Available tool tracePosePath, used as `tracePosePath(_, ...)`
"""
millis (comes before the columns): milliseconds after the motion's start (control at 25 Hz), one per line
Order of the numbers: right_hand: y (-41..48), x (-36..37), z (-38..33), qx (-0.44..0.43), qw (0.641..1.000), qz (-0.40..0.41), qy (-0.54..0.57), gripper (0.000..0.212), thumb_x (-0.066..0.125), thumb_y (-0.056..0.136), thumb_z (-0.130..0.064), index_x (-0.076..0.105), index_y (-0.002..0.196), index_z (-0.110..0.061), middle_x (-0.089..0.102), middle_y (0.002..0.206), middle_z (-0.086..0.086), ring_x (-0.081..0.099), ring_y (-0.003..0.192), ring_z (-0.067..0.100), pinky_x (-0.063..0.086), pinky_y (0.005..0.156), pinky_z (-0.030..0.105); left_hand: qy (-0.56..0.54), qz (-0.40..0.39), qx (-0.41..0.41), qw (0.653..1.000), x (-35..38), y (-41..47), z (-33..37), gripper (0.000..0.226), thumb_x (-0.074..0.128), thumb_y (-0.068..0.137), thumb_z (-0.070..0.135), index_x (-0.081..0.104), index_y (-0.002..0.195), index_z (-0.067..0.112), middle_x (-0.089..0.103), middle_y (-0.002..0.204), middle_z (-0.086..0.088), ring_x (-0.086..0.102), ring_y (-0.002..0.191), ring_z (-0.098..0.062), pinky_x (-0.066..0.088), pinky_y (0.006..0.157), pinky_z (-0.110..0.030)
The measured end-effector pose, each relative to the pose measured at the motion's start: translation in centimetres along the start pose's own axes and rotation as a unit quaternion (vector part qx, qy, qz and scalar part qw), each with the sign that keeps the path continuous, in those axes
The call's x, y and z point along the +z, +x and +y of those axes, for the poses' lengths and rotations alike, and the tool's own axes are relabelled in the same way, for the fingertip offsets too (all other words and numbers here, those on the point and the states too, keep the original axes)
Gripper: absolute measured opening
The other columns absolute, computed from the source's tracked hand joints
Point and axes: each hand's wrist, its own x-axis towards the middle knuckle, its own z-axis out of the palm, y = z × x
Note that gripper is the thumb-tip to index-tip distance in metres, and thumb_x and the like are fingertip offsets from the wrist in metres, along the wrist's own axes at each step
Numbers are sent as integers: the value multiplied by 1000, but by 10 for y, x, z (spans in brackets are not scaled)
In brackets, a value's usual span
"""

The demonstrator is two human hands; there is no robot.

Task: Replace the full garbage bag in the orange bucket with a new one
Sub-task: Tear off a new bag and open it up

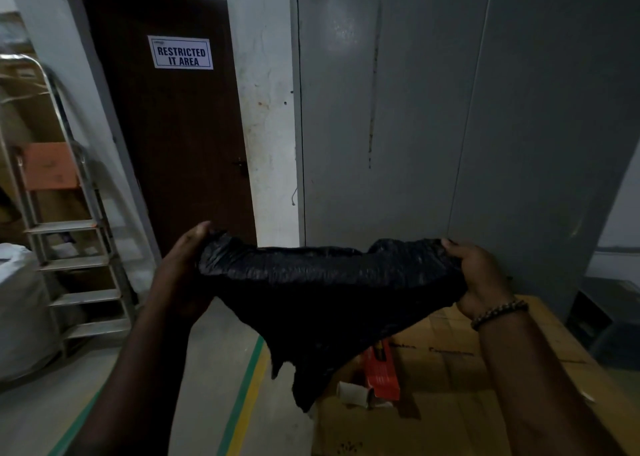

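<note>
1. Both hands are raised in front of the person and held well apart, each clamped on one end of the black garbage bag [329, 293].
2. The left hand [187, 268] grips the bag's left top corner, with the thumb side up and the plastic bunched against the palm.
3. The right hand [481, 279] pinches the right top corner with curled fingers. A beaded bracelet [498, 314] sits on that wrist.
4. The bag is stretched between the two hands in mid-air, its top edge running almost level. The rest hangs crumpled and narrows to ragged points at the bottom.
5. Below the bag and the right arm are stacked cardboard boxes [519, 379].
6. On the boxes lies an orange carton [381, 369], partly hidden by the bag, and just beside it a white cup [353, 394] on its side.
7. Straight ahead is a grey cabinet [450, 109] with tall flat doors.
8. To its left a brown door [180, 144] carries a sign [181, 52] reading "RESTRICTED IT AREA".
9. At the left a metal stepladder [69, 247] leans near the wall, with a white sack [20, 299] beside its foot.
10. A green and yellow stripe [247, 379] runs across the pale floor [194, 369] towards the door.
</note>
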Motion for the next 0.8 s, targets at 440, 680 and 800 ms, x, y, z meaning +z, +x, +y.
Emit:
tracePosePath(440,-6,15,7,-103,986,-76,-104,100,63,87,17,27,154,-47,26,162,18,47,134,43,54,95,58,49,-53,40,997,16,-3,-11,81,54,90,-17,37,152,33,70,124,1,66,117,-26,54,99,-44)
tracePosePath(680,5,-6,-1,-200,940,196,-194,29,55,99,-4,65,123,-15,61,118,8,60,103,27,47,82,32,174,159,109,966,-9,9,-2,36,70,90,10,66,123,24,70,110,3,69,102,-18,58,84,-35)
tracePosePath(800,4,0,-3,-209,923,271,-177,21,50,104,-19,61,117,-8,58,108,6,58,99,26,40,75,28,222,205,118,946,-4,6,-4,17,68,92,29,70,107,20,73,100,-6,70,93,-25,58,80,-41)
